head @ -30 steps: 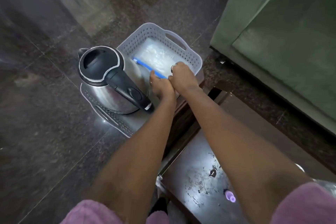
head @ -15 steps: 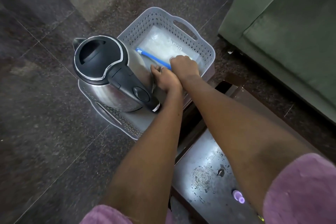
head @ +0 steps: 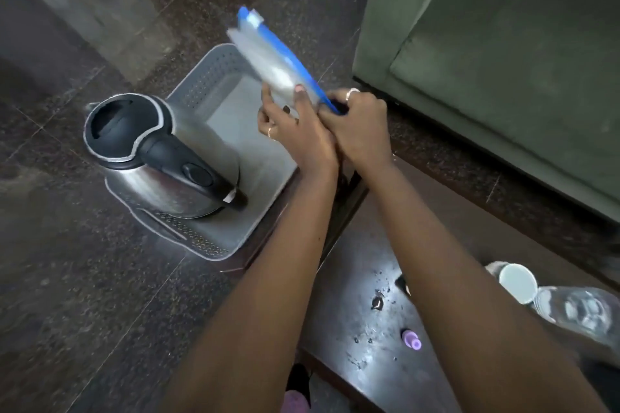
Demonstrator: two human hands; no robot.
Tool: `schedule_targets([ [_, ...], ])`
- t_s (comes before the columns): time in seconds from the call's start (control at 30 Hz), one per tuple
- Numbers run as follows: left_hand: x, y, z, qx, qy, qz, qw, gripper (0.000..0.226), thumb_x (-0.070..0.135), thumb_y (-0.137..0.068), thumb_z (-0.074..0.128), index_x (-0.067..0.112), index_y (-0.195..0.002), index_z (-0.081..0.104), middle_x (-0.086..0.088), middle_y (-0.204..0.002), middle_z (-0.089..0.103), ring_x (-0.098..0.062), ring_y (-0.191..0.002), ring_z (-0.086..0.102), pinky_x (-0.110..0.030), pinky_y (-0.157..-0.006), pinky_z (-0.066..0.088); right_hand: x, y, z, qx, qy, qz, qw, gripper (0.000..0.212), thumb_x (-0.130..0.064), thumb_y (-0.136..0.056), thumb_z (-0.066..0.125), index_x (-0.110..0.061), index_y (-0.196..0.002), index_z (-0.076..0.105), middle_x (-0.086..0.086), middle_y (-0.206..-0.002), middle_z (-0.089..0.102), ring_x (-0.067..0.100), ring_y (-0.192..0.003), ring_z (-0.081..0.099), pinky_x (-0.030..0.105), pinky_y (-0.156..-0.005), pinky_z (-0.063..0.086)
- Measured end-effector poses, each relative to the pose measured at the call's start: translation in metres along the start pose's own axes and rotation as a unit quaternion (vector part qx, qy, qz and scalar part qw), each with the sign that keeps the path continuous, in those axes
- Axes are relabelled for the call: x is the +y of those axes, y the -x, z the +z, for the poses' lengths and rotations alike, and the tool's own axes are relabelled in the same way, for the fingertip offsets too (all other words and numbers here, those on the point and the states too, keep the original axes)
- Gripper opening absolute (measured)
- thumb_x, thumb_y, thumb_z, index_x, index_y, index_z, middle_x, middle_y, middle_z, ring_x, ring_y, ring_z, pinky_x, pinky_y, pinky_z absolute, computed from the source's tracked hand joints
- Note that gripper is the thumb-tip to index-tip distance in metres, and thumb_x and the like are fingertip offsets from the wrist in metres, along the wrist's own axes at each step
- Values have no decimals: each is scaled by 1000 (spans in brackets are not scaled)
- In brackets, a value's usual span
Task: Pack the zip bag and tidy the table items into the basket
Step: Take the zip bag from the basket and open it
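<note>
A clear zip bag [head: 268, 60] with a blue zip strip is lifted above the grey perforated basket [head: 204, 77], tilted and blurred by motion. My left hand [head: 295, 131] grips the bag's lower body. My right hand [head: 359, 124] pinches the near end of the blue strip. A steel kettle [head: 161, 154] with a black lid and handle stands upright in the basket's left half. The basket's right half shows a bare floor.
The basket rests on the corner of a dark wooden table [head: 369, 278]. On the table lie a clear plastic bottle [head: 567, 305] with a white cap, a small purple item [head: 412, 340] and dark crumbs. A green sofa [head: 503, 60] stands at the right; dark stone floor surrounds.
The zip bag lay flat inside the basket under both hands; now both hands have lifted it up and out, tilted above the basket's far right corner.
</note>
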State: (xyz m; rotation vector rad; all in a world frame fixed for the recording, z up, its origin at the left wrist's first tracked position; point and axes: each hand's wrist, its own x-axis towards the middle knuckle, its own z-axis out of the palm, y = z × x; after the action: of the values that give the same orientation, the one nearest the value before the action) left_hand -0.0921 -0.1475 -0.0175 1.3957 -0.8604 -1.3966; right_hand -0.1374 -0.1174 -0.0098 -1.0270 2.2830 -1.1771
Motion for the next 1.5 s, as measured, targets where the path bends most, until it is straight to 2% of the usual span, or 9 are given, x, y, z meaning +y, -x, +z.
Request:
schedule_targets([
  [0.17, -15, 83, 16, -159, -10, 7, 987, 59, 35, -82, 62, 14, -134, 44, -12, -133, 54, -27, -119, 56, -48, -103, 43, 34, 57, -70, 51, -41, 48, 997, 15, -23, -80, 64, -14, -85, 74, 5, -78, 74, 9, -70, 64, 26, -65, 47],
  [0.33, -78, 165, 4, -250, -96, -41, 963, 28, 33, -89, 58, 12, -106, 62, -6, -98, 69, -13, -86, 63, -34, -82, 51, 102, 131, -126, 31, -107, 186, 976, 19, -22, -87, 62, -16, -71, 70, 5, -66, 63, 7, -60, 52, 33, -61, 40],
  [0.53, -162, 232, -42, -230, -219, -107, 942, 7, 19, -88, 57, 16, -86, 64, -3, -82, 69, -19, -78, 59, -20, -69, 51, 185, 224, -178, 64, -129, 286, 947, 15, -16, -91, 56, -7, -93, 69, 18, -86, 70, 31, -84, 66, 45, -77, 50],
  [0.73, -202, 249, -95, -182, -369, -109, 905, 19, 16, -89, 53, 10, -103, 63, -15, -100, 66, -31, -87, 62, -30, -56, 56, 236, 301, -220, 125, -195, 344, 910, 11, -1, -88, 56, -9, -91, 63, 8, -79, 63, 13, -64, 55, 35, -69, 46],
  [0.87, -206, 266, -103, -215, -520, -4, 827, 47, 12, -85, 60, 11, -130, 50, -16, -129, 57, -33, -118, 52, -41, -99, 42, 254, 345, -229, 79, -215, 368, 901, 24, 9, -78, 61, -13, -71, 67, -2, -61, 64, 2, -50, 52, 18, -52, 44],
  [1.0, -187, 297, -64, -401, -422, 138, 801, 45, 14, -90, 58, 12, -134, 47, -7, -140, 49, -19, -131, 40, -32, -112, 29, 262, 366, -236, 19, -231, 373, 899, 36, 13, -76, 58, -21, -66, 63, -7, -60, 64, 9, -56, 53, 23, -55, 44],
  [1.17, -166, 325, -31, -546, -358, 90, 752, 27, 17, -93, 54, 24, -118, 59, 22, -114, 57, 23, -103, 44, -45, -118, 21, 266, 377, -260, 6, -293, 381, 877, 32, 14, -73, 58, -17, -69, 67, -6, -57, 66, 11, -56, 56, 25, -58, 42],
  [1.33, -165, 340, -26, -524, -295, 57, 797, 17, 10, -88, 60, 26, -86, 64, 11, -89, 65, -10, -87, 58, -34, -93, 44, 269, 379, -278, -3, -278, 378, 883, 32, 17, -74, 57, -14, -75, 64, 1, -66, 67, 12, -61, 57, 29, -66, 43],
  [1.5, -176, 343, -25, -544, -252, 49, 799, 34, 1, -85, 63, 35, -84, 64, 17, -80, 68, -9, -82, 59, -20, -80, 46, 261, 361, -283, 52, -181, 307, 933, 21, -15, -79, 72, -19, -99, 68, -6, -80, 68, 4, -76, 61, 12, -73, 46],
])
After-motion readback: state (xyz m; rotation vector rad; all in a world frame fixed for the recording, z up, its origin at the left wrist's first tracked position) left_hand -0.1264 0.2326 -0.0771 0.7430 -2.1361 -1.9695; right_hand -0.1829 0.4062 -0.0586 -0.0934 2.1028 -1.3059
